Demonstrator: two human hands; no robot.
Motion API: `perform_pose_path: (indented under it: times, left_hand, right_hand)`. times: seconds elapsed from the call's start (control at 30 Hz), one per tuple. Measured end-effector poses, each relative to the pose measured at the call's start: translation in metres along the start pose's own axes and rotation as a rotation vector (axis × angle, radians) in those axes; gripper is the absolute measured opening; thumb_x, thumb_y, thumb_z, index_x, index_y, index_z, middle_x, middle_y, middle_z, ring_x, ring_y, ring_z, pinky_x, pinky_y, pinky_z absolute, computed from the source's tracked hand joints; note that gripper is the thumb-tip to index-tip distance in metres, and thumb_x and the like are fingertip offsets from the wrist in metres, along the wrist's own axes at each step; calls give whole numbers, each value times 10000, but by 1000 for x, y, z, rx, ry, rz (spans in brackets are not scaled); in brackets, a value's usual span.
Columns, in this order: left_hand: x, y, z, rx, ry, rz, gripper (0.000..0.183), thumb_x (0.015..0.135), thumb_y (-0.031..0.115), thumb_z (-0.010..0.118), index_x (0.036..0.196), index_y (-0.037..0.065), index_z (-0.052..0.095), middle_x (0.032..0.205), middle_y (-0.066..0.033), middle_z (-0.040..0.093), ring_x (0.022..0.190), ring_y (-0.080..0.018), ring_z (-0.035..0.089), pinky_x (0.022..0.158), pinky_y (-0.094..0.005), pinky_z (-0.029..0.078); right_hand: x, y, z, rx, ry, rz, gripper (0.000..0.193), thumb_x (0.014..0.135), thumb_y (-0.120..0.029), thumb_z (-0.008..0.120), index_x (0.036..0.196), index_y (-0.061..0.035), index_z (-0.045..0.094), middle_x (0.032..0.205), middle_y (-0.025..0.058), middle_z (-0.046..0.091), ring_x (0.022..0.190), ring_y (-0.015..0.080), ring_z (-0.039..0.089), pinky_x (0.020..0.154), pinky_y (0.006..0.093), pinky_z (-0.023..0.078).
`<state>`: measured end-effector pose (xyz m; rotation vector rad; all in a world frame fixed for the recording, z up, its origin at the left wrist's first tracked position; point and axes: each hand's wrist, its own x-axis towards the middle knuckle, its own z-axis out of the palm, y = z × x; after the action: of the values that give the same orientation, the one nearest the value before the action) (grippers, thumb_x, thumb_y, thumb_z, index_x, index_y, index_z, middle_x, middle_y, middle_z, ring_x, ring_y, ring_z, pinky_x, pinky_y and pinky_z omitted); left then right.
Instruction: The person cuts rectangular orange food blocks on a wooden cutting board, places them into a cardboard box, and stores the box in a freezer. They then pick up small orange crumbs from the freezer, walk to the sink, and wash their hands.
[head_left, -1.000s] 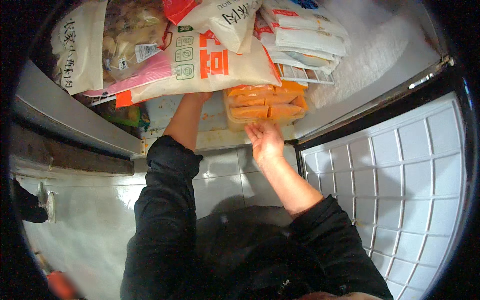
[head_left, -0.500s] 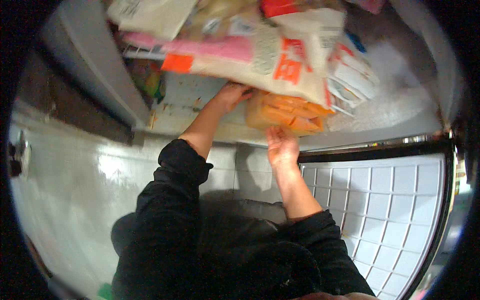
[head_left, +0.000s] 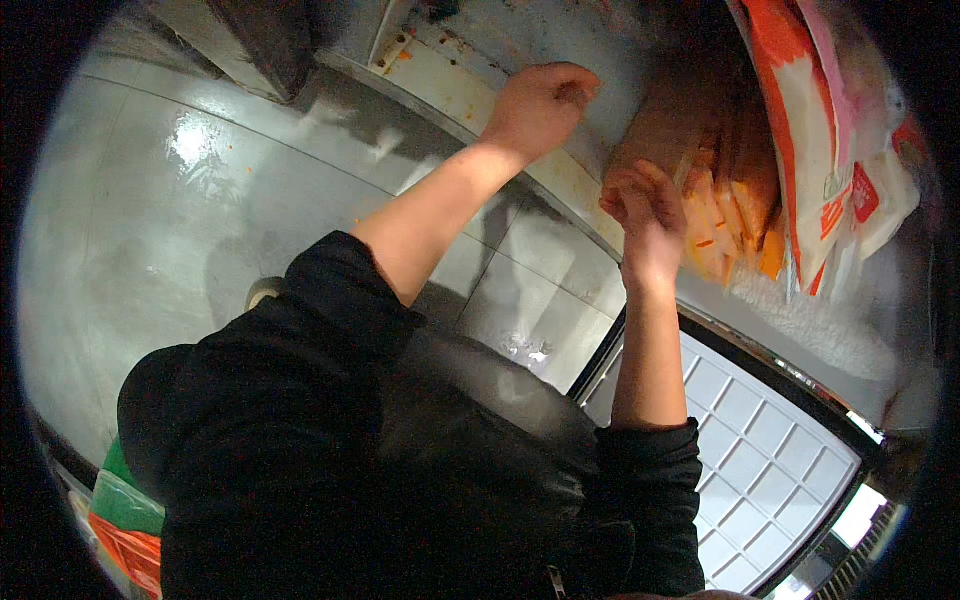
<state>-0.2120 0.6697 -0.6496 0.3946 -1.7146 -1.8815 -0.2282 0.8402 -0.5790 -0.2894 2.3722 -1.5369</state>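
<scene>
Orange packs point(head_left: 718, 225) are seen in the freezer point(head_left: 440, 85) beside the big bag point(head_left: 800, 120), right hand point(head_left: 650, 205) just beside them, left hand point(head_left: 540, 108) held apart from it; both curled, grip can't be told; packs best supported from both sides, kept level, bag not snagged

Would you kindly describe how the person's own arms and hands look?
The left hand and right hand are ungloved. The left sleeve and right sleeve are black, ending well short of the hands.
</scene>
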Motion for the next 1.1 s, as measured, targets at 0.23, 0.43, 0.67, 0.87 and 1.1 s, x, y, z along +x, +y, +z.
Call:
perform_pose_path:
  times: [0.23,0.43,0.67,0.87,1.1]
  left_hand:
    - [-4,-18,-17,255,113,285,223,836,113,543,1026,56,644,920,-131,664,842,-268,646,762,-361,512]
    - [0,-20,-57,597,45,475,287,824,132,551,1100,69,602,971,-157,645,918,-346,607,835,-430,489]
    - [-8,-25,-105,797,-39,542,432,781,124,592,1190,69,460,1082,-155,598,1023,-307,558,895,-410,448]
    - [-4,-48,-88,679,80,510,272,774,108,590,1043,66,593,1048,-115,599,1005,-312,555,868,-408,466]
    - [-19,-44,-95,704,134,443,215,782,137,592,984,65,614,1012,-113,599,1016,-320,548,887,-403,466]
  right_hand:
    - [29,29,-4,-604,-16,-355,222,858,-27,550,1075,16,552,982,79,618,891,162,576,807,256,454]
    - [21,18,0,-199,21,-249,375,876,-46,544,1235,37,473,1153,131,580,1020,208,570,883,297,456]
    - [21,15,11,-20,44,-151,485,871,-65,584,1316,-9,400,1192,163,555,1052,245,560,890,350,470]
    - [95,13,63,74,33,-173,510,827,-75,649,1285,-24,431,1142,147,561,960,221,566,773,334,495]
    - [250,-11,97,430,-42,100,332,831,-243,667,1071,-39,566,979,108,573,808,228,574,622,320,504]
